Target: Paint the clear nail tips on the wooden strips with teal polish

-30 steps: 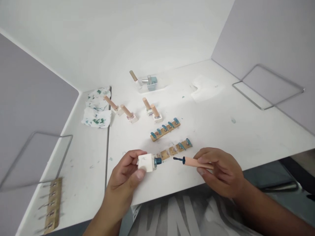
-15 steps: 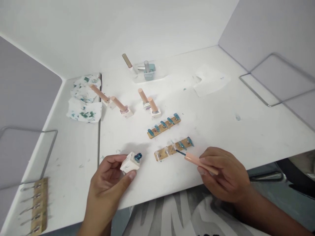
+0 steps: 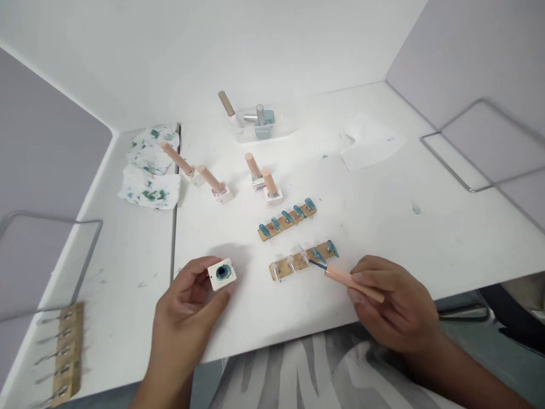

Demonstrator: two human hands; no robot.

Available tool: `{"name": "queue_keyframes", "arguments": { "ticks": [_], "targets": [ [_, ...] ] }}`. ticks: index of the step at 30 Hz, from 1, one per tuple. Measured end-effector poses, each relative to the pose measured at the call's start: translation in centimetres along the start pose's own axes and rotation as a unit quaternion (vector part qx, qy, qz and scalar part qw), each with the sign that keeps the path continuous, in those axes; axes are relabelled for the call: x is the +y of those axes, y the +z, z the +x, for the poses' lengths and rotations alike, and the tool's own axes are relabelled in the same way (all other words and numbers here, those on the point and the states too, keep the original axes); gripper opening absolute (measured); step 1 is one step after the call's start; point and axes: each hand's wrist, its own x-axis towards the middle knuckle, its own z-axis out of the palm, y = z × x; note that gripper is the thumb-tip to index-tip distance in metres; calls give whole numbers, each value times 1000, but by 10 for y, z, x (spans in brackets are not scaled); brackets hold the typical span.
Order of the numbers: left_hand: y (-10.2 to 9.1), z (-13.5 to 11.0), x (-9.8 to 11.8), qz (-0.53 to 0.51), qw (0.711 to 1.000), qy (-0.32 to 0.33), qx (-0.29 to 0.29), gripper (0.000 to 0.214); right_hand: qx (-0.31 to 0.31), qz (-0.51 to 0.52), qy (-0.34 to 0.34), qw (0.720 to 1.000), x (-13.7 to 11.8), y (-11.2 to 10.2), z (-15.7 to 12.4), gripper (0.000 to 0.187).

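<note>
My left hand point(image 3: 191, 307) is closed around a square white nail polish bottle point(image 3: 228, 279), whose uncapped neck, ringed with blue polish, faces up toward me. Between the fingers of my right hand point(image 3: 394, 298) is a nail polish brush point(image 3: 351, 279) with a peach handle. Its dark blue bristles reach the clear middle nail tip point(image 3: 304, 257) on the nearer wooden strip point(image 3: 281, 267); whether they touch cannot be made out. On that strip, two tips at the right are teal and the rest are clear. Behind it, another wooden strip point(image 3: 279, 227) carries several teal nail tips.
Several peach-capped bottles point(image 3: 272, 187) stand farther back. A clear tray point(image 3: 281, 133) holds more polish bottles. Stained wipes point(image 3: 151, 187) lie at left, a white sheet point(image 3: 370, 147) at right. Another wooden strip with metal clips point(image 3: 70, 352) sits at the lower left edge.
My left hand has tipped the bottle so its opening faces me. The brush in my right hand has stayed near the middle nail tip. The whole view has shifted slightly.
</note>
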Motion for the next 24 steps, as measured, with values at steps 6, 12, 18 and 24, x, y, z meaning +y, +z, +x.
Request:
{"name": "queue_keyframes", "arguments": {
  "ticks": [6, 12, 18, 24],
  "targets": [
    [6, 4, 5, 172, 981, 82, 21, 31, 16, -44, -35, 998, -2, 2, 2, 31],
    [8, 6, 6, 229, 966, 115, 46, 27, -2, -81, -74, 994, -2, 4, 6, 26],
    [7, 13, -2, 291, 944, 152, 34, 28, -4, -87, -90, 992, 1, 5, 9, 28],
    [-5, -4, -11, 367, 904, 201, 81, 59, 7, -85, -99, 991, 2, 6, 9, 27]
  ]
}}
